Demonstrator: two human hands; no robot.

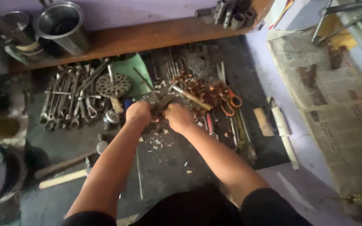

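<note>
We clench our left hand (138,113) and right hand (178,117) around a dark metal tool (162,103) (its shape blurred), near the orange-handled scissors (230,101) and spanners (65,100).

I see both hands at centre; wrenches (70,98) lie at ten o'clock, scissors (228,99) at two, a hammer (65,171) at eight, metal cups (59,25) on the shelf (147,35) at eleven.

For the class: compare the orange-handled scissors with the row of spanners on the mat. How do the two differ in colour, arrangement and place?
The orange-handled scissors have bright orange loops; the spanners are plain grey metal. The scissors are a single tool lying among brown scraps; the spanners are many, laid side by side. The scissors lie right of the hands, the spanners left. Both rest on the dark mat.
</note>
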